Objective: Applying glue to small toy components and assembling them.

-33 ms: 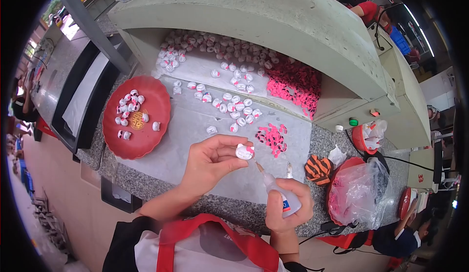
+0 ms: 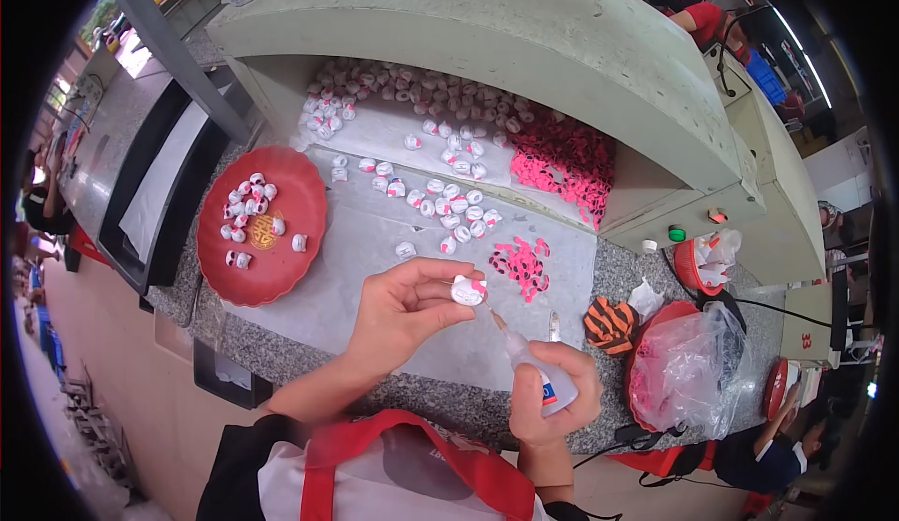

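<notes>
Between the thumb and fingers of my left hand is a small white cat-head figurine with a pink bow. My right hand is wrapped round a translucent squeeze bottle with a label. The bottle's thin nozzle points up to the left, its tip at or very near the figurine's lower right edge; whether they touch I cannot tell. Beyond my hands, several similar white heads lie scattered on the pale sheet. A small heap of pink and black pieces lies just past the bottle.
On the left, a red scalloped plate carries more white heads. A grey-green hood arches over piled heads and a large pink heap. To the right are orange-black striped cloth, a plastic bag and a red basket. Other people work farther off.
</notes>
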A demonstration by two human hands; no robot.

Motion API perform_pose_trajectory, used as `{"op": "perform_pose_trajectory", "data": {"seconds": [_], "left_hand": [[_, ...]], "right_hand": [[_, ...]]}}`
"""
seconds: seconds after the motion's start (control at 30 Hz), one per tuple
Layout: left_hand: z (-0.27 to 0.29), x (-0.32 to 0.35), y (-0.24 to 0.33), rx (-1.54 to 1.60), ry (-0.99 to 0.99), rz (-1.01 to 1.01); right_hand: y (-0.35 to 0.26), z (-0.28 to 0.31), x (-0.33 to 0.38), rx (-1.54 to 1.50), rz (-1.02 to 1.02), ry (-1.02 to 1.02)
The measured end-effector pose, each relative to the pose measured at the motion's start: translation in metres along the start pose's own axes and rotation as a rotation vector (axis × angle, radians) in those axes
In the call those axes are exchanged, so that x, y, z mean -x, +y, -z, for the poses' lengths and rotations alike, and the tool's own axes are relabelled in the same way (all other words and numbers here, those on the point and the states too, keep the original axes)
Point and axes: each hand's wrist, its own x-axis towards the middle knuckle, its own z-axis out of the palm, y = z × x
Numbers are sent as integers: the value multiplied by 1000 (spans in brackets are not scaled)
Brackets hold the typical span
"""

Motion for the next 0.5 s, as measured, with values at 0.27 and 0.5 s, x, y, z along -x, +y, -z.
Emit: {"op": "perform_pose_trajectory", "data": {"seconds": [0.27, 0.5], "left_hand": [[0, -7, -4, 44, -22, -27], [18, -21, -24, -86, 94, -32]], "right_hand": [[2, -2, -2, 29, 3, -64], [102, -22, 4, -505, -906, 114]]}}
